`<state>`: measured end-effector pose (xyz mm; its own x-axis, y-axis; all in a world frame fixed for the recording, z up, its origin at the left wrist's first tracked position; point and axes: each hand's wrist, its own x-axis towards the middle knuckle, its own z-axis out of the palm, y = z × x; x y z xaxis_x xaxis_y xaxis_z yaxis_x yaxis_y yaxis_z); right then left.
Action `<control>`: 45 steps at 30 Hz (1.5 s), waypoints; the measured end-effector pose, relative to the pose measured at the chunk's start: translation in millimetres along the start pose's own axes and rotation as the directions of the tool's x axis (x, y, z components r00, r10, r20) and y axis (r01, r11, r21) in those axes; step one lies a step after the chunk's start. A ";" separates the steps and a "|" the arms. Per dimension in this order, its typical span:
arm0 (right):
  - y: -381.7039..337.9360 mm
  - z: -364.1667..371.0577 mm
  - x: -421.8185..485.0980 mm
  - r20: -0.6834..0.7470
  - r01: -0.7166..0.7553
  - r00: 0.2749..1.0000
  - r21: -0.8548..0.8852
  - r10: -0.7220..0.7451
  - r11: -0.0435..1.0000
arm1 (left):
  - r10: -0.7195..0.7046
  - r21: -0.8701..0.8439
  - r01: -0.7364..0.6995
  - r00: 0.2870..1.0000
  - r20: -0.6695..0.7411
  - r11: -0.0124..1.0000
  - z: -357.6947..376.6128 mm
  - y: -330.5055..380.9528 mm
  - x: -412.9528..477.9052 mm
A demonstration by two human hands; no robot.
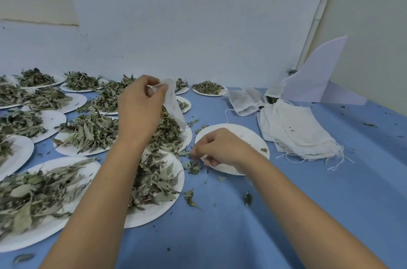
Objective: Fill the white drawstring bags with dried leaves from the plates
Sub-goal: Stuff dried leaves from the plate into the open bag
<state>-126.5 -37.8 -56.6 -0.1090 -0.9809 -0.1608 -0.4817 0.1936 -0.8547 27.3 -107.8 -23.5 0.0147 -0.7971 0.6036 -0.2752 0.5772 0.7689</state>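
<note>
Okay, my left hand [141, 110] pinches the white bag [175, 103] by its mouth, beyond the near-empty plate [237, 136], hanging ready for filling; my right hand [220, 147], fingers curled, pinches leaf scraps [186, 153] at that plate's edge.

- A single wide-angle view from a camera on the person's head, looking forward and down over the table [286, 213].
- It sits close: both forearms enter from the bottom edge, and the left hand [141, 110] and right hand [222, 147] are near mid-frame.
- It faces the wall [198, 26] behind the table, with plates [154, 218] to the left and bags [297, 134] to the right.
- The table's edges bow outward near the frame's sides.
</note>
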 end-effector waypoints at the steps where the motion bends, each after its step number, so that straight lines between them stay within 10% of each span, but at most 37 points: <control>1: 0.9 5.6 0.7 0.002 -0.011 1.000 -0.037 0.011 0.999 | -0.017 -0.008 0.016 1.000 -0.015 1.000 -1.6 -1.1 1.1; 28: 5.7 -1.6 6.2 0.036 -0.201 0.979 0.236 0.199 0.951 | -0.082 -0.105 0.083 0.997 0.009 0.991 7.4 -7.3 0.2; 45: 59.6 -93.3 7.9 -0.560 -0.246 0.776 0.157 0.291 0.956 | -0.167 -0.326 0.143 0.985 -0.046 0.934 38.6 18.1 -3.1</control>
<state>-237.2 -32.5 -62.8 -0.7115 -0.6959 -0.0977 -0.2977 0.4245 -0.8551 -14.8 -101.7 -19.6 0.1051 -0.8732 0.4759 0.0588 0.4831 0.8736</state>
